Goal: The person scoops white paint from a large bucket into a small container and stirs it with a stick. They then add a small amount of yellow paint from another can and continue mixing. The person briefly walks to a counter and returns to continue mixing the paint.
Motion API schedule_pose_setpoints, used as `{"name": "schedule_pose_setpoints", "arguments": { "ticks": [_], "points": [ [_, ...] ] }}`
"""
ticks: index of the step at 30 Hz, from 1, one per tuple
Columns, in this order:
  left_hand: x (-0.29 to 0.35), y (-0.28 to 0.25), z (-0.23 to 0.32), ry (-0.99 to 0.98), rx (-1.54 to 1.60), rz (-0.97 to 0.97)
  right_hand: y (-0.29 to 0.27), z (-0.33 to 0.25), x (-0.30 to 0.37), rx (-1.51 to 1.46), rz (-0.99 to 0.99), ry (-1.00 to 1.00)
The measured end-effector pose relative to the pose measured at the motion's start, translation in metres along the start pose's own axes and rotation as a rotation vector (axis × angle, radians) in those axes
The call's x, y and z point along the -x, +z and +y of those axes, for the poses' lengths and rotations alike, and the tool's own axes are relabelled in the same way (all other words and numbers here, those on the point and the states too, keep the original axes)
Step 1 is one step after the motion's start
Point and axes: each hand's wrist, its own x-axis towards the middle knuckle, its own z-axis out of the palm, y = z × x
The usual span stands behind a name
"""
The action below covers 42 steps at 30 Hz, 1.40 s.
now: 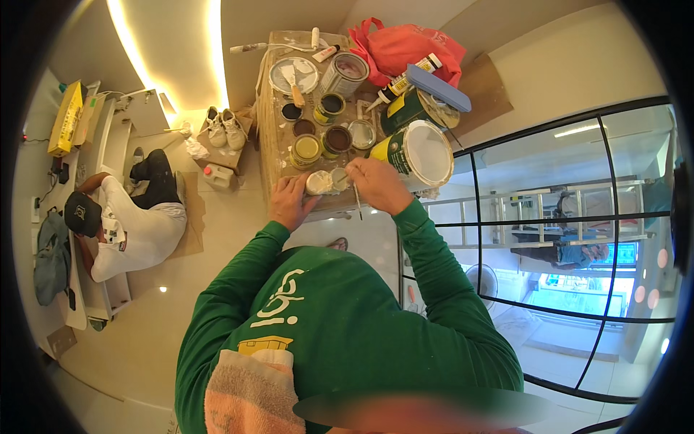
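Observation:
At the near edge of a paint-stained wooden bench [269, 155], the fingers of my left hand [291, 202] close on a small round tub [318, 183] with pale, creamy stuff in it. A small round pale piece [340, 179], perhaps a lid or second tub, sits right beside it, by my right fingertips. My right hand [378, 184] is closed on a thin stick-like tool [358, 204] pointing down past the bench edge. Just beyond the hands stand small open cans of yellowish [306, 150] and dark brown [337, 139] paint.
A large open can of white paint [431, 153] stands right of my hand. Farther back are a putty knife [295, 85], a sealant tube [408, 79] and a red bag [412, 47]. A co-worker [137, 231] crouches at left; a black-framed glass partition [542, 217] is at right.

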Motion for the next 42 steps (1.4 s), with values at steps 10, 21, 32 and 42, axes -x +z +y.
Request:
{"name": "schedule_pose_setpoints", "arguments": {
  "ticks": [10,21,32,42],
  "points": [
    [0.0004,0.0029,-0.0022,-0.004,-0.002,-0.004,-0.0056,-0.0042,0.0006,0.103,0.003,0.022],
    [0.0016,0.0040,-0.0040,0.007,-0.011,0.005,-0.0067,-0.0061,-0.0006,0.164,-0.066,-0.054],
    [0.0029,0.0022,-0.0033,0.012,0.039,0.018,-0.0052,-0.0041,0.0003,0.003,0.084,-0.059],
    [0.0032,0.0000,-0.0032,-0.031,0.036,-0.010,-0.0099,-0.0098,0.0004,0.152,-0.075,-0.007]
  ]
}}
